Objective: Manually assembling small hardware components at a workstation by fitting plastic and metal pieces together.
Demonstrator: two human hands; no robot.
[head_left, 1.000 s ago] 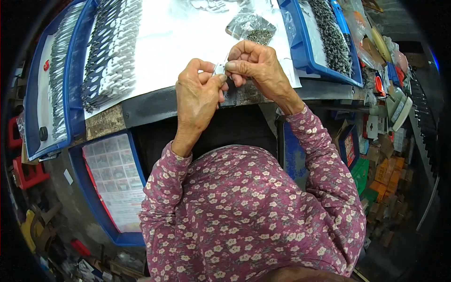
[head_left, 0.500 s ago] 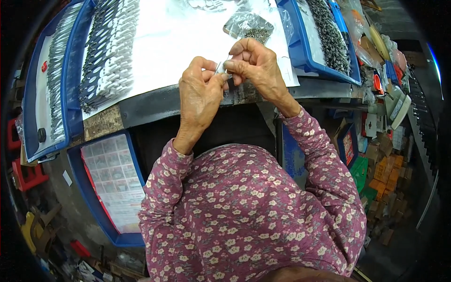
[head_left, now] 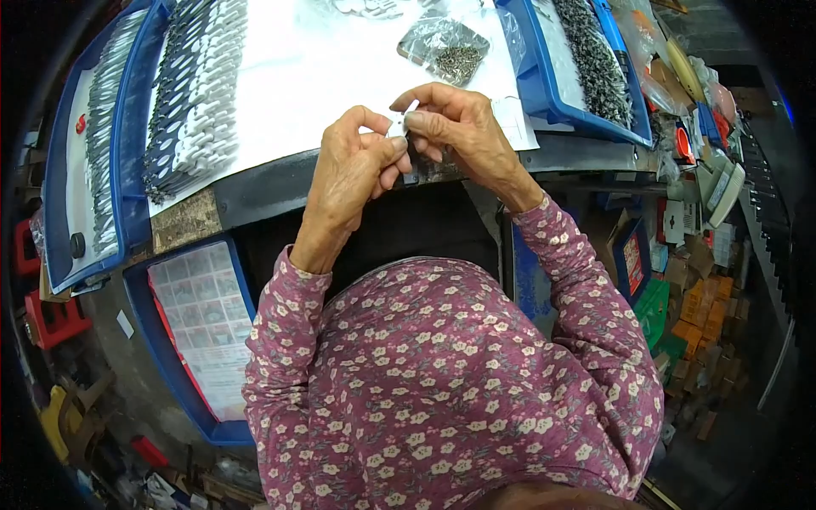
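One white part [head_left: 396,128], small, held between two bare hands above the near edge of the bench. Long axis: appears slanted, low left to upper right; a thin white end [head_left: 414,106] points up and away from the person, toward the far side. Fingers cover much of it; the lower end's shape cannot be told.

Left hand [head_left: 350,161]: thumb and forefinger closed in a pinch on the part's lower left. Right hand [head_left: 466,134]: thumb and fingertips closed on its right side, other fingers loosely curled.

Beneath: one white sheet [head_left: 293,93] on the bench [head_left: 272,200]. Beyond the right hand: one clear bag [head_left: 422,38] with small metal pieces [head_left: 459,63].

Left of the hands: black and white parts [head_left: 202,102], stacked in overlapping rows; then one blue tray [head_left: 134,153] of long grey pieces [head_left: 104,127].

Right: one blue tray [head_left: 544,89] of dark pieces [head_left: 599,72].

Below the bench, left: one blue tray [head_left: 161,357] holding a printed sheet [head_left: 208,327].
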